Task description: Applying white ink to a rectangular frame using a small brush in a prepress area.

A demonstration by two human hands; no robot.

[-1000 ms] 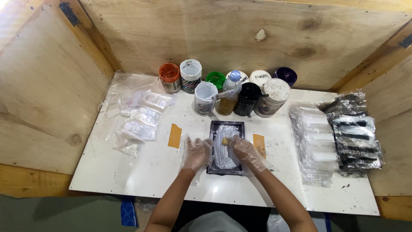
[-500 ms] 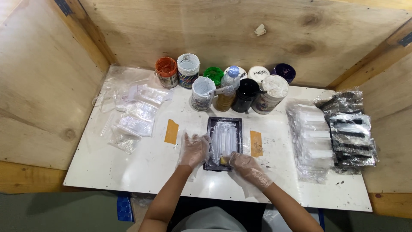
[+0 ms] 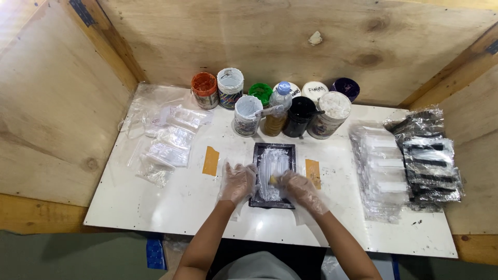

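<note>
Head: tray (image 3: 273,149) between left hand (image 3: 237,182), right hand (image 3: 301,190)

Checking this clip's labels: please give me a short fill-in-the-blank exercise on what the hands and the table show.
1. Both hands wear clear plastic ____.
2. The left hand rests on the left edge of the dark rectangular ____ smeared with white paste.
3. The right hand presses a small yellowish piece onto the white ____.
4. The jar with the orange lid stands at the ____ end of the row of jars.

Missing words: gloves; tray; paste; left
</note>
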